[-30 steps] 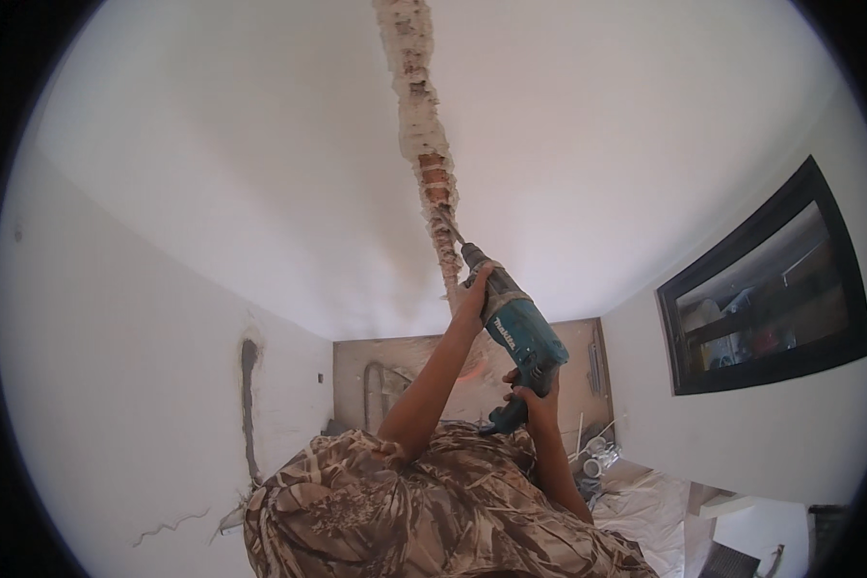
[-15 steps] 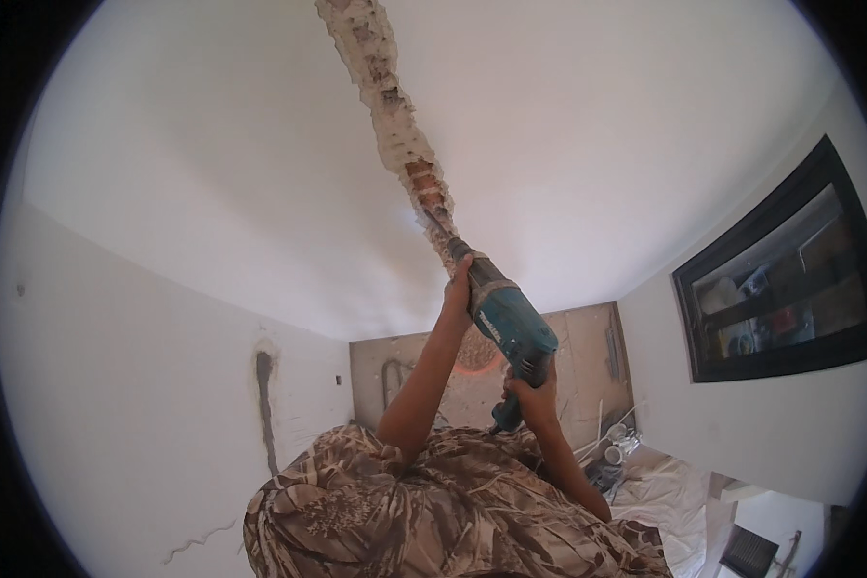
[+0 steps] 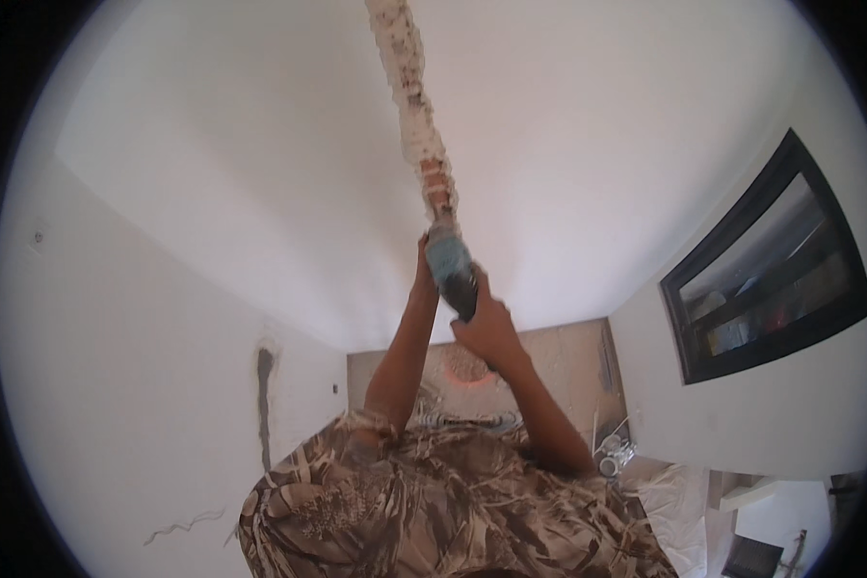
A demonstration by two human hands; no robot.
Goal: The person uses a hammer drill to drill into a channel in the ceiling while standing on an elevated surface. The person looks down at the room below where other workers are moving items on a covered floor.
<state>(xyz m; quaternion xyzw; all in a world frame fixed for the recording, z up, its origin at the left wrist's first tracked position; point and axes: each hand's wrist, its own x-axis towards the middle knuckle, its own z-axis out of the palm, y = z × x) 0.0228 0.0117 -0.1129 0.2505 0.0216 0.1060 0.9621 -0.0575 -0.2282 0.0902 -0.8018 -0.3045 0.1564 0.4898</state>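
In the head view a teal-and-black power drill (image 3: pixel 450 258) points into a rough chiseled channel (image 3: pixel 410 87) with exposed red brick, cut up the white wall. My left hand (image 3: pixel 423 250) grips the front of the drill from the left, its fingers mostly hidden behind the tool. My right hand (image 3: pixel 484 328) is closed on the rear of the drill, lower and to the right. The drill's bit is hidden or too blurred to make out. Both bare arms come up from camouflage-patterned clothing.
A dark-framed window (image 3: pixel 674 328) is on the right wall. The left wall bears a grey patched groove (image 3: pixel 265 405) and a socket (image 3: pixel 39 237). Below lie the dusty floor (image 3: pixel 559 366), several white containers or pipes (image 3: pixel 610 458) and pale sheeting (image 3: pixel 674 511) at the lower right.
The drill has moved up toward the wall and now appears more upright and foreshortened. Both my hands have risen with it, the right one most, and the arms are more stretched out.
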